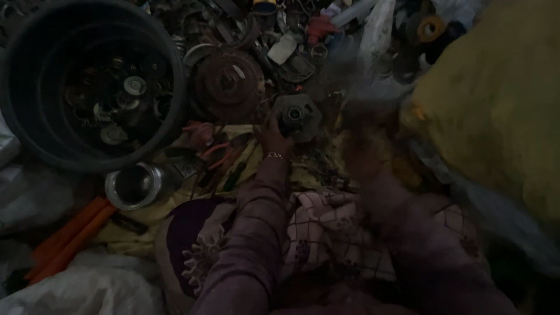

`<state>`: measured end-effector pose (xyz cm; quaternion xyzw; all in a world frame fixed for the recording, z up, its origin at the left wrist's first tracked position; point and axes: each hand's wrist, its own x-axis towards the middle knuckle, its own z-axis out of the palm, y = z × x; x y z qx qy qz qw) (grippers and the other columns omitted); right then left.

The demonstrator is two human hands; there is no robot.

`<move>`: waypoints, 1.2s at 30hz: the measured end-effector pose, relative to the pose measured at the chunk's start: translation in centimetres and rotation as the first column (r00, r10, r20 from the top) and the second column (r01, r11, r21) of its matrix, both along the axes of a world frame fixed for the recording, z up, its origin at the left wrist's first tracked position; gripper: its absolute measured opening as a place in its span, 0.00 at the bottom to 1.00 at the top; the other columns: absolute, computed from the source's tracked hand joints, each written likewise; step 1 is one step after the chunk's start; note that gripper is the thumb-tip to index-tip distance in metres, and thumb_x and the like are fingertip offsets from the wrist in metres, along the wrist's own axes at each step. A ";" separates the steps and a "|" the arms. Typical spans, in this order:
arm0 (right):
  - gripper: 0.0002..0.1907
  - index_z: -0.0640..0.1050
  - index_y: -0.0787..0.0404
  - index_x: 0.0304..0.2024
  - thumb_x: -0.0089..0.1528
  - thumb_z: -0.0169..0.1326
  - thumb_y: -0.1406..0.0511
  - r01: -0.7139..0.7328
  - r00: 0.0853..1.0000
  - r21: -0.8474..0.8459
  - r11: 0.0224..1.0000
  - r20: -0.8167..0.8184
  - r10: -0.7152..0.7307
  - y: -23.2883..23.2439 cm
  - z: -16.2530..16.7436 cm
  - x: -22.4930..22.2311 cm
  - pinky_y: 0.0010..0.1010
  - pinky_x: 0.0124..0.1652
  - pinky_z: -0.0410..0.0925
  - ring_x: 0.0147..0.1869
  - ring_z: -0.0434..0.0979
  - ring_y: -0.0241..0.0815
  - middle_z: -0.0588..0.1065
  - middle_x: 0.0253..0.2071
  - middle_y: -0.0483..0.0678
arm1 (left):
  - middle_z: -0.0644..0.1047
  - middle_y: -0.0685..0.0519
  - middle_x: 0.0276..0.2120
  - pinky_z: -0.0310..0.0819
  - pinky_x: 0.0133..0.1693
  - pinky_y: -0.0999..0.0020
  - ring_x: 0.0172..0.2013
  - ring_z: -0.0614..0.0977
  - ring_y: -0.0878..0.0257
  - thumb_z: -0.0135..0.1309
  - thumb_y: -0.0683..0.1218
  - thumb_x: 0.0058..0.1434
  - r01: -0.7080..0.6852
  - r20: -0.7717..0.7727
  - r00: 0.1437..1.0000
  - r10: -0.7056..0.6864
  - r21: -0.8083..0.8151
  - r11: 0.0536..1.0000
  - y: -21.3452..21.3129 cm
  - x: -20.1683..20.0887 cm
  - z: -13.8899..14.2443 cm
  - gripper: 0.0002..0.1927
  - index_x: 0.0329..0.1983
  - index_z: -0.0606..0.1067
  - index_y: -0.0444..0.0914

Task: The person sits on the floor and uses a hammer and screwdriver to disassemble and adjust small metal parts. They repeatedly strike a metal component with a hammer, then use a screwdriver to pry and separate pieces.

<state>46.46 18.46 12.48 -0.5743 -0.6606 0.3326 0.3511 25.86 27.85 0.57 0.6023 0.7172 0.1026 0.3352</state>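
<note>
My left hand [273, 133] holds a round grey metal part [296, 116] on the floor, before a rusty round disc [228, 81]. My right hand [364, 125] is blurry; I cannot tell its grip. A big dark tub [35, 125] sits left, a yellow sack [496, 99] right.

dim, murky view, dark corners, heavy motion blur over the right side
</note>
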 end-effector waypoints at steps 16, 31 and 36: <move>0.21 0.79 0.63 0.43 0.75 0.48 0.52 0.026 0.960 0.247 0.969 -0.276 0.044 -1.9 7.7 3.4 0.36 0.30 0.66 0.25 0.68 0.37 0.75 0.29 0.51 | 0.60 0.45 0.73 0.37 0.73 0.40 0.70 0.63 0.45 0.68 0.52 0.59 0.013 -0.005 1.000 -0.012 0.045 0.999 0.2 0.2 -0.2 0.47 0.76 0.53 0.48; 0.23 0.78 0.61 0.44 0.69 0.55 0.47 0.126 0.586 -0.782 0.611 -0.439 -0.682 -6.5 -11.5 8.5 0.44 0.38 0.71 0.32 0.74 0.47 0.75 0.29 0.50 | 0.58 0.44 0.75 0.41 0.74 0.37 0.71 0.62 0.42 0.63 0.57 0.64 0.038 -0.023 0.999 -0.040 -0.065 0.997 0.0 -1.0 -0.5 0.47 0.79 0.50 0.50; 0.18 0.81 0.61 0.50 0.71 0.58 0.53 -0.282 0.320 -0.205 0.937 -0.941 -0.109 -8.1 -14.6 8.8 0.40 0.38 0.73 0.28 0.74 0.47 0.77 0.26 0.52 | 0.54 0.42 0.76 0.50 0.70 0.38 0.73 0.58 0.41 0.63 0.52 0.61 -0.093 0.178 0.982 0.065 0.153 0.984 -2.5 -0.9 3.4 0.50 0.81 0.47 0.50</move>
